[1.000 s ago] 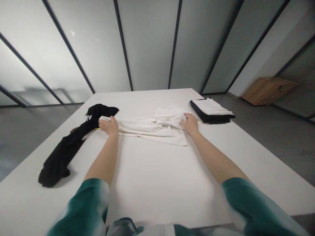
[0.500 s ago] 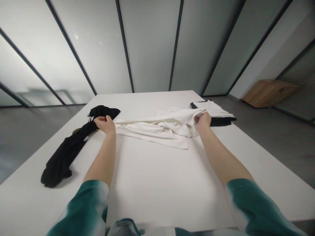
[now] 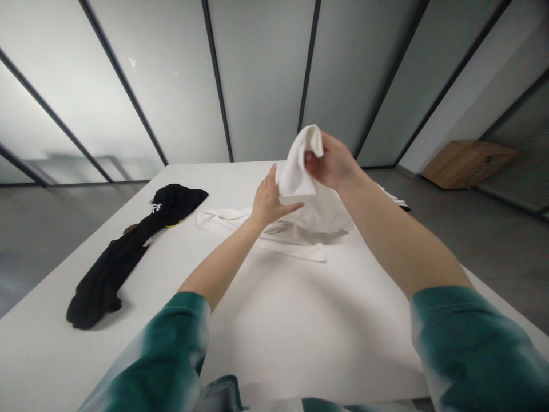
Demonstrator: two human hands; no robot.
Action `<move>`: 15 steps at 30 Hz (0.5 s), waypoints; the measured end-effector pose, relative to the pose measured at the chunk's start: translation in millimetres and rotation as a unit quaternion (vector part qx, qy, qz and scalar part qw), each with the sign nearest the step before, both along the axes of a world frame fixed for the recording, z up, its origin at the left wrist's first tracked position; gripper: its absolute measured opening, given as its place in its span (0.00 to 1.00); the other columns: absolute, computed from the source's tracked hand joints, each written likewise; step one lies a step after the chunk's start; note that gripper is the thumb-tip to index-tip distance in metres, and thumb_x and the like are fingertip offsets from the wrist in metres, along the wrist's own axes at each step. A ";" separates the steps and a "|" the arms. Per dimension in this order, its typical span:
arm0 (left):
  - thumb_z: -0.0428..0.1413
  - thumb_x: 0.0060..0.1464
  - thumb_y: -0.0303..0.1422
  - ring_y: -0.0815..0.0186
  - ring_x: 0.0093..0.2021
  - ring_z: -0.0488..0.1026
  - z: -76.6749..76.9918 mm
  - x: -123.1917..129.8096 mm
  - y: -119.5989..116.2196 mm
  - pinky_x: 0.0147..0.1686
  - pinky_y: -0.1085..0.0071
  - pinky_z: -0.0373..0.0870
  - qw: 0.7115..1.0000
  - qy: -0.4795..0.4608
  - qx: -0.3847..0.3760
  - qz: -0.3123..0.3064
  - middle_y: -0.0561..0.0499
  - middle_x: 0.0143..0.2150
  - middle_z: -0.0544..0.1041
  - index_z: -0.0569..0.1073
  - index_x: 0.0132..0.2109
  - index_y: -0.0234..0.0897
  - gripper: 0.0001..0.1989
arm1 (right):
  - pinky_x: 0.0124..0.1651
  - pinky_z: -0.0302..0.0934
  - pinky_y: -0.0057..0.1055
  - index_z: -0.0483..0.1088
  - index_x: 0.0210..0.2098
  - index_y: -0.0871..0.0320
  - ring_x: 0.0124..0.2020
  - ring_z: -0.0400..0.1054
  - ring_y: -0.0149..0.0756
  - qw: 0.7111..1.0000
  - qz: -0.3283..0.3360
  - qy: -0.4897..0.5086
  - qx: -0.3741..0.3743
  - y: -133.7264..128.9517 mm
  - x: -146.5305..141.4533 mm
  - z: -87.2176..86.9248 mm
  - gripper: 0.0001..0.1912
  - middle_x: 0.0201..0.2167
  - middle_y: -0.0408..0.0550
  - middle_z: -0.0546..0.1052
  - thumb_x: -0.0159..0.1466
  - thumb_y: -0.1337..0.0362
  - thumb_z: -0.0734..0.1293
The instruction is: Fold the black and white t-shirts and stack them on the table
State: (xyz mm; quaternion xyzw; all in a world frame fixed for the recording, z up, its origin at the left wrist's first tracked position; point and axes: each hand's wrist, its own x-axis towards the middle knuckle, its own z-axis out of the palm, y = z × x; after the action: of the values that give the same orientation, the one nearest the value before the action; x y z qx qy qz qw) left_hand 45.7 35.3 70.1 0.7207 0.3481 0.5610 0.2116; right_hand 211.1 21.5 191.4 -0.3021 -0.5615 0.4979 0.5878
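Note:
A white cloth garment lies bunched across the far middle of the table, its exact kind unclear. My right hand grips one end of it and holds that part up above the tabletop, so a folded flap droops toward the left. Just left of the raised flap is my left hand, thumb and fingers spread wide, with nothing in its grasp. The rest of the white fabric lies behind and below my left hand, partly hidden by it.
The white table stands before a frosted glass wall. Along its left side lies black clothing with a black cap. A stack of folded clothes shows behind my right arm. A wooden cabinet is on the floor at right.
My left hand has let go of the white cloth's left end and moved right, opening. My right hand has lifted its end up and slightly left.

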 end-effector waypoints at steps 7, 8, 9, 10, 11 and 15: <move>0.54 0.62 0.41 0.56 0.60 0.69 60.3 -24.9 19.9 0.63 0.59 0.60 0.990 -0.102 -0.086 0.045 0.42 0.54 0.76 0.73 0.48 0.32 0.16 | 0.55 0.63 0.42 0.70 0.50 0.55 0.53 0.70 0.42 0.968 -0.055 -0.195 0.147 -2.2 6.3 -23.2 0.25 0.48 0.48 0.77 0.64 0.43 0.64; 0.53 0.63 0.40 0.57 0.58 0.71 65.7 -36.4 19.4 0.62 0.60 0.63 0.983 -0.134 -0.116 0.056 0.43 0.52 0.78 0.73 0.48 0.33 0.14 | 0.58 0.62 0.44 0.69 0.53 0.54 0.57 0.68 0.44 0.952 -0.073 -0.252 0.159 -0.9 14.8 -36.8 0.28 0.52 0.50 0.76 0.62 0.42 0.66; 0.52 0.64 0.39 0.59 0.55 0.73 70.6 -48.4 19.1 0.60 0.61 0.66 0.973 -0.172 -0.143 0.062 0.44 0.51 0.78 0.72 0.48 0.34 0.13 | 0.59 0.60 0.45 0.68 0.56 0.53 0.59 0.66 0.46 0.931 -0.083 -0.318 0.160 -0.8 22.1 -52.2 0.32 0.57 0.52 0.74 0.60 0.42 0.68; 0.50 0.65 0.37 0.61 0.54 0.73 74.7 -60.4 19.6 0.58 0.62 0.68 0.962 -0.208 -0.164 0.061 0.45 0.52 0.78 0.71 0.49 0.34 0.12 | 0.60 0.59 0.45 0.67 0.59 0.53 0.60 0.65 0.48 0.904 -0.085 -0.391 0.154 -2.1 27.5 -68.9 0.35 0.60 0.54 0.72 0.58 0.42 0.70; 0.48 0.66 0.35 0.63 0.53 0.74 78.1 -72.3 21.3 0.56 0.62 0.70 0.952 -0.241 -0.176 0.060 0.45 0.53 0.77 0.70 0.51 0.35 0.12 | 0.60 0.58 0.44 0.66 0.60 0.54 0.61 0.64 0.50 0.871 -0.078 -0.462 0.146 -4.6 30.8 -86.0 0.38 0.62 0.56 0.70 0.56 0.43 0.72; 0.45 0.67 0.36 0.64 0.55 0.72 77.5 -120.1 37.3 0.55 0.62 0.70 0.946 -0.273 -0.145 0.097 0.47 0.55 0.76 0.66 0.56 0.39 0.14 | 0.50 0.60 0.37 0.76 0.45 0.56 0.50 0.72 0.50 0.755 -0.067 -0.647 0.086 -15.5 30.9 -141.3 0.17 0.46 0.57 0.80 0.62 0.53 0.67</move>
State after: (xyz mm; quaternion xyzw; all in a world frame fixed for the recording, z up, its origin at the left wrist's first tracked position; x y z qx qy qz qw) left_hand -74.4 72.7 147.6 0.4645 0.4228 0.6974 0.3451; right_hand 241.9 6.0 50.1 -0.5374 -0.8265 0.0924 0.1399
